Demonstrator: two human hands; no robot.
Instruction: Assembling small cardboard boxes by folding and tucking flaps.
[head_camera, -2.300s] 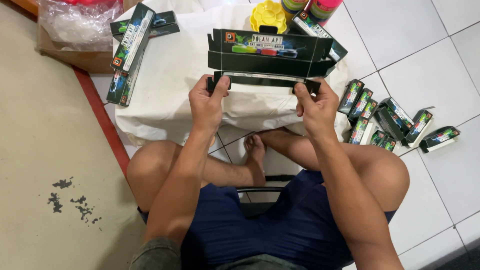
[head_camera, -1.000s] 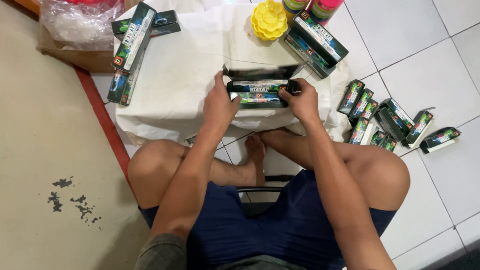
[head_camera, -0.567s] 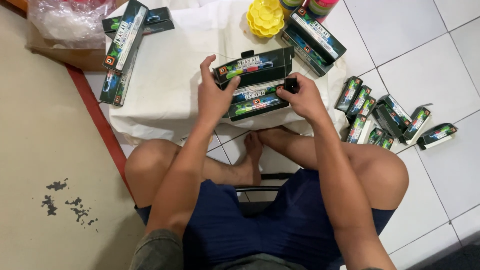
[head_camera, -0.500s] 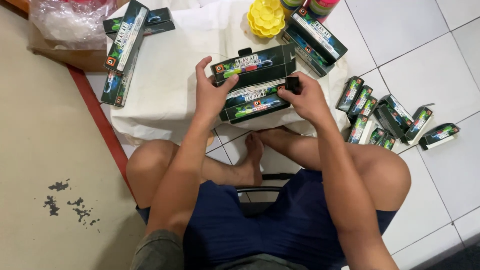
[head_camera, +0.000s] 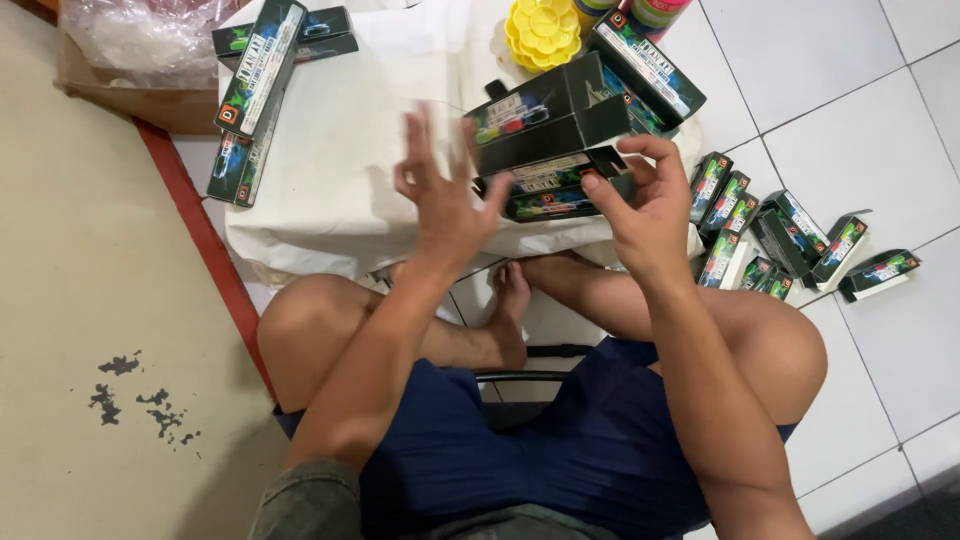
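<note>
My right hand (head_camera: 645, 205) grips a long black printed carton (head_camera: 555, 135) by its right end, thumb and fingers pinching the lower flap. The carton is half folded, its lid panel raised and tilted over a white cloth (head_camera: 330, 150). My left hand (head_camera: 440, 190) hovers just left of the carton with fingers spread, touching nothing.
More black cartons lie at the cloth's left (head_camera: 255, 95) and far right (head_camera: 645, 60). A yellow flower-shaped tray (head_camera: 543, 30) sits at the top. Several small boxes (head_camera: 790, 240) are scattered on the white tiles to the right. A plastic bag in a cardboard box (head_camera: 140, 45) is top left.
The flat carton was folded into a box shape with both hands. My left hand has now let go and lifted away, fingers spread, while the right still holds the carton.
</note>
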